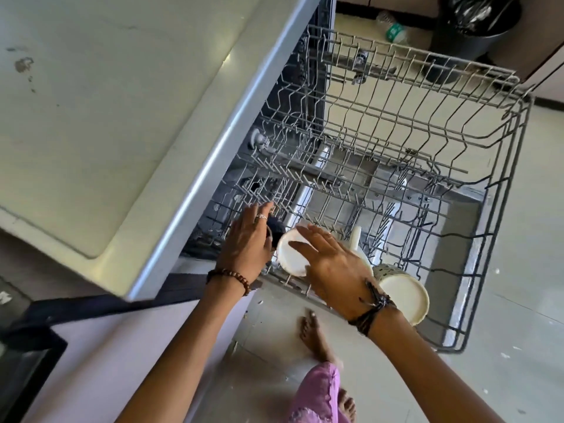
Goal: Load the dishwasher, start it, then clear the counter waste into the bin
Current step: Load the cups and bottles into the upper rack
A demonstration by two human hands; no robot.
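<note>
loading step: flat released right hand (332,267) steadying upturned white cup (293,254) in lower rack (476,300), left hand (247,242) released beside it; next, seating it between prongs.

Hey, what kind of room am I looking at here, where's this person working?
Most likely a home kitchen. A dishwasher rack is pulled out beside a pale counter, with white mugs turned upside down in it, and a black lined bin stands on the tiled floor behind.

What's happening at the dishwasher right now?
Both hands open: left hand, right hand on a white cup in the lower rack. Upper rack empty. Nothing blocking.
</note>
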